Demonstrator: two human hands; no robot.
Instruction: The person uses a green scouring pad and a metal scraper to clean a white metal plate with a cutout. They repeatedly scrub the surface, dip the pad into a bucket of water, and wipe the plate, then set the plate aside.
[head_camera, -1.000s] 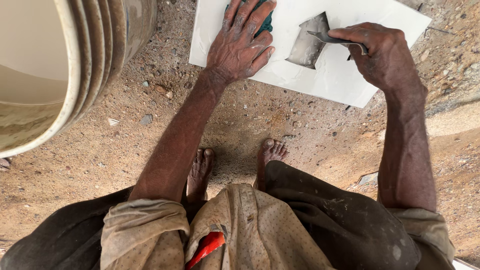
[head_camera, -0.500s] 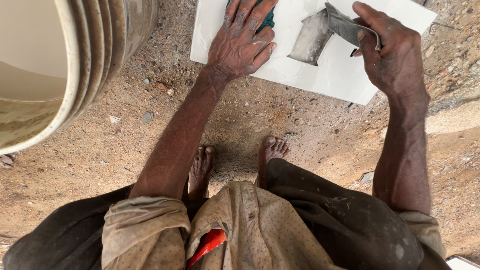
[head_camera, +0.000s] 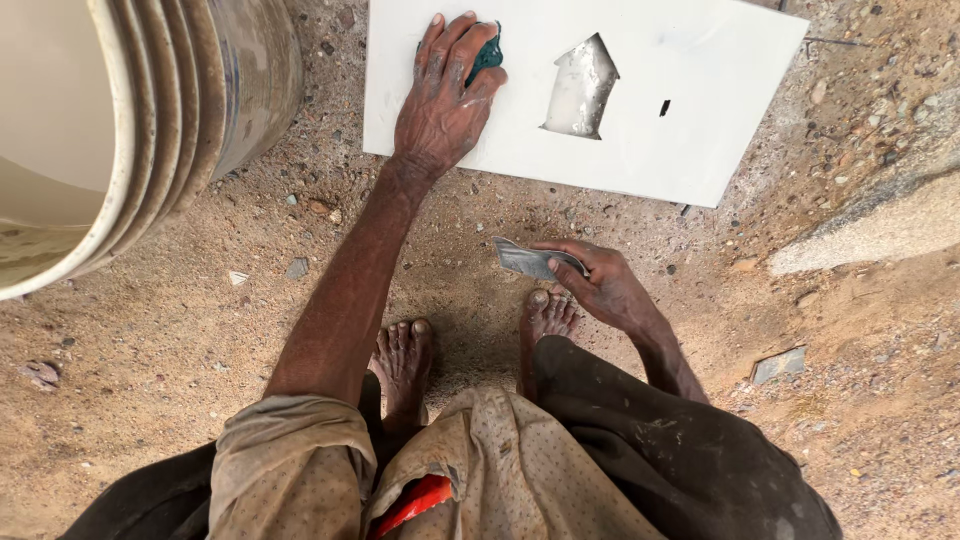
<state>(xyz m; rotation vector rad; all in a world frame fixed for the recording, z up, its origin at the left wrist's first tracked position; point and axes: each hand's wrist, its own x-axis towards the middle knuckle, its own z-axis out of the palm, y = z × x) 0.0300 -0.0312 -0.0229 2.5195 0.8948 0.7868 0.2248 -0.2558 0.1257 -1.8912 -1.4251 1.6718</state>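
The left hand (head_camera: 445, 100) lies palm down on a white tile (head_camera: 690, 140) that rests flat on the sandy ground (head_camera: 200, 330). Its fingers are spread and slightly curled, and they press on a small dark green pad (head_camera: 488, 55), most of which is hidden under the fingertips. Just to the right of this hand, on the tile's surface, sits a grey smear of paste (head_camera: 580, 88) shaped like a short arrow, and farther right a small dark mark (head_camera: 665, 107).

The right hand (head_camera: 600, 285) is off the tile, nearer the body, above the bare right foot (head_camera: 545, 320). Its fingers are closed around a flat metal scraper (head_camera: 530, 262), whose grey-coated blade points left from the hand. The blade touches neither the tile nor the ground as far as can be seen.

Left of the left arm stands a large ribbed cream bucket (head_camera: 130, 140), tilted in the view. The bare left foot (head_camera: 403, 355) is beside the right foot, below the left forearm. A flat grey stone chip (head_camera: 778, 365) lies on the ground well to the right of the right hand.
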